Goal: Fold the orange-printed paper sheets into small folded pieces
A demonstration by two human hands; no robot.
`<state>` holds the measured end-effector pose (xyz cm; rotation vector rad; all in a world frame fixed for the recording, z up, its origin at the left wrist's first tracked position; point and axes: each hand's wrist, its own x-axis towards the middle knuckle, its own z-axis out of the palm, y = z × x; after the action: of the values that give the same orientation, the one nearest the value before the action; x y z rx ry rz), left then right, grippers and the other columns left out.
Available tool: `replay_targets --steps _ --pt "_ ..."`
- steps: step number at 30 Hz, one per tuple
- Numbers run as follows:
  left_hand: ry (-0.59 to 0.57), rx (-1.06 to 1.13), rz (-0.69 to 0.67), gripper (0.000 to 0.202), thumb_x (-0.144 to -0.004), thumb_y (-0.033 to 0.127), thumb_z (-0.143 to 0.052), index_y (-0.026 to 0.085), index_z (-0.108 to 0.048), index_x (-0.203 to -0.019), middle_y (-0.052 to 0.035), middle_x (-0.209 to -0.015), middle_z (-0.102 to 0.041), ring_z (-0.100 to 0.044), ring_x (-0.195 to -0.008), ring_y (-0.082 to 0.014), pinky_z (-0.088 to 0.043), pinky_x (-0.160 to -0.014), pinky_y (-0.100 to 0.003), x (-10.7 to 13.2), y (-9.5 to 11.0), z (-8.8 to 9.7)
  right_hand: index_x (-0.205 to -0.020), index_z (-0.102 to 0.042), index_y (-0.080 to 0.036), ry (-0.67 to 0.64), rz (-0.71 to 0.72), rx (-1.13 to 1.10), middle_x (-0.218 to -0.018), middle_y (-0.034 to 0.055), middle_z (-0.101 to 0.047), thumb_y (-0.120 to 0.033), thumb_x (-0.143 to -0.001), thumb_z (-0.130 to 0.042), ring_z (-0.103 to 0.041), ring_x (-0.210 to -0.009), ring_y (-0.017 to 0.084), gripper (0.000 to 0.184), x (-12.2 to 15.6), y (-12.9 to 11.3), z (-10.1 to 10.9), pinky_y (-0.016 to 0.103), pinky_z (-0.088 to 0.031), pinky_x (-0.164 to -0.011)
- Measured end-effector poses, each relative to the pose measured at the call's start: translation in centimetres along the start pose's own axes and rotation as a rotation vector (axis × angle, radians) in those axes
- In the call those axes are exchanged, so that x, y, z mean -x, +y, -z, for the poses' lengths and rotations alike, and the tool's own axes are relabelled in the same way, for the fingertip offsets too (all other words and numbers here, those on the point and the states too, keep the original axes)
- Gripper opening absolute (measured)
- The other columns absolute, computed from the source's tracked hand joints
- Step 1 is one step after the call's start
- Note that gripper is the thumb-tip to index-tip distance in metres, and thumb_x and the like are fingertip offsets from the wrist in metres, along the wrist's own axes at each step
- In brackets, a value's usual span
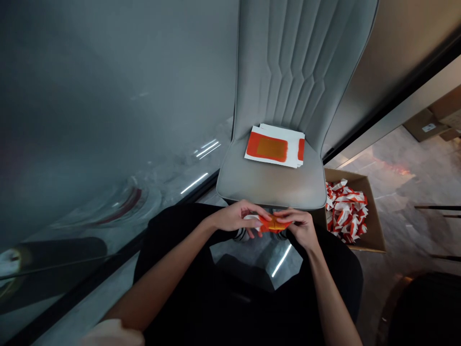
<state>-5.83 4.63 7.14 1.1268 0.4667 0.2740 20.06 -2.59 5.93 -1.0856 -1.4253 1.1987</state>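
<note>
Between my two hands, above my lap, is a folded piece of orange and white paper [274, 224] with a gold patch. My left hand [240, 216] pinches its left end, where a white part shows, thumb and fingers closed on it. On the other end, my right hand [299, 225] grips the orange part between thumb and fingers. Just beyond, a stack of white paper sheets [273, 145] printed with orange and gold lies on the seat of a grey chair [268, 185].
A cardboard box [376, 226] full of folded red and white paper pieces [345, 211] stands on the floor right of the chair. A glossy glass-like panel [144, 96] runs along the left. More cardboard boxes [425, 124] sit at the far right.
</note>
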Motion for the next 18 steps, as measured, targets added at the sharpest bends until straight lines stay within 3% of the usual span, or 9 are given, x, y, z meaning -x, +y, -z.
replay_targets --steps 4,8,11,14,18 --pt "-0.107 0.131 0.102 0.063 -0.087 0.063 -0.075 0.02 -0.058 -0.13 -0.0138 -0.109 -0.074 -0.078 -0.081 -0.0242 -0.062 -0.06 -0.028 0.1 0.3 -0.5 -0.092 -0.085 -0.038 -0.096 0.123 0.114 -0.106 0.0039 -0.081 -0.025 -0.094 -0.067 -0.074 -0.087 0.023 0.023 0.1 -0.5 -0.1 0.045 -0.056 -0.087" --pt "-0.151 -0.004 0.246 0.051 -0.09 0.056 -0.075 0.02 -0.062 -0.124 -0.0088 -0.102 -0.074 -0.074 -0.065 -0.0172 -0.054 -0.048 -0.021 -0.6 0.1 -1.3 -0.099 -0.084 -0.039 -0.191 0.113 0.149 -0.11 0.004 -0.078 -0.023 -0.096 -0.064 -0.072 -0.094 0.021 0.026 0.0 -0.7 0.1 0.039 -0.057 -0.085" --pt "-0.145 -0.119 0.256 0.042 -0.092 0.054 -0.073 0.018 -0.067 -0.112 -0.0061 -0.091 -0.073 -0.073 -0.061 -0.016 -0.05 -0.043 -0.018 -0.9 0.3 -1.5 -0.115 -0.081 -0.036 -0.271 -0.013 0.083 -0.114 0.0058 -0.076 -0.026 -0.091 -0.074 -0.072 -0.1 0.021 0.026 0.1 -1.0 1.0 0.037 -0.058 -0.087" --pt "-0.13 -0.154 0.223 0.039 -0.094 0.052 -0.071 0.017 -0.069 -0.11 -0.0056 -0.088 -0.072 -0.074 -0.063 -0.0164 -0.052 -0.045 -0.018 -0.8 0.8 -1.3 -0.13 -0.074 -0.029 -0.318 -0.243 -0.06 -0.114 0.0074 -0.077 -0.031 -0.082 -0.085 -0.074 -0.096 0.022 0.049 0.4 -1.1 1.9 0.034 -0.061 -0.082" --pt "-0.143 -0.13 0.188 0.037 -0.096 0.051 -0.069 0.017 -0.07 -0.112 -0.0079 -0.096 -0.074 -0.077 -0.078 -0.0189 -0.057 -0.054 -0.018 -0.8 0.8 -1.0 -0.111 -0.077 -0.022 -0.167 -0.389 -0.162 -0.085 0.0034 -0.078 -0.035 -0.081 -0.084 -0.074 -0.067 0.017 0.033 0.8 -0.1 1.5 0.028 -0.061 -0.065"
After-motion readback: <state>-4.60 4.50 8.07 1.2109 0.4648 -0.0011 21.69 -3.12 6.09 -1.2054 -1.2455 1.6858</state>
